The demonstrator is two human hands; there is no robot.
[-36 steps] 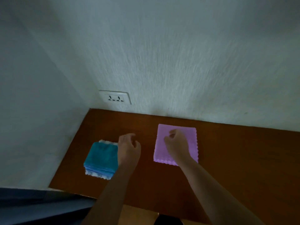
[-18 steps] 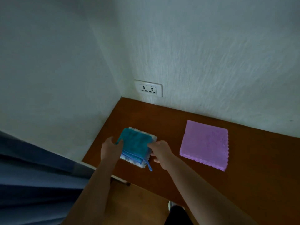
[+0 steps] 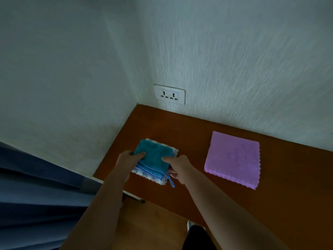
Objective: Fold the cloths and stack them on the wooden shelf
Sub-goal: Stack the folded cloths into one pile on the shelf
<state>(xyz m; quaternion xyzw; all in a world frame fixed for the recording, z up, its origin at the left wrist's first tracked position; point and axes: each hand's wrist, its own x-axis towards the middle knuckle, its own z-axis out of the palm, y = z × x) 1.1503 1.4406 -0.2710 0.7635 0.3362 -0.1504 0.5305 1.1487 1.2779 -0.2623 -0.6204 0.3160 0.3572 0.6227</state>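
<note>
The teal cloth (image 3: 154,156), atop a small stack near the socket (image 3: 169,94), is pinched by the left hand (image 3: 126,162) and right hand (image 3: 178,166) at opposite sides. The purple cloth (image 3: 233,159) is laid flat on the wooden shelf (image 3: 189,127), right of the socket.

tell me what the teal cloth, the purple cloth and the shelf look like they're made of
Teal cloth: soft, plush pile, likely microfibre; matte fuzzy face with a stitched blue edge.
Purple cloth: also fleecy, probably microfibre; faint embossed texture and a scalloped edge.
Shelf: wood or wood veneer, reddish brown and smooth with a slight sheen; which one cannot be told.
</note>
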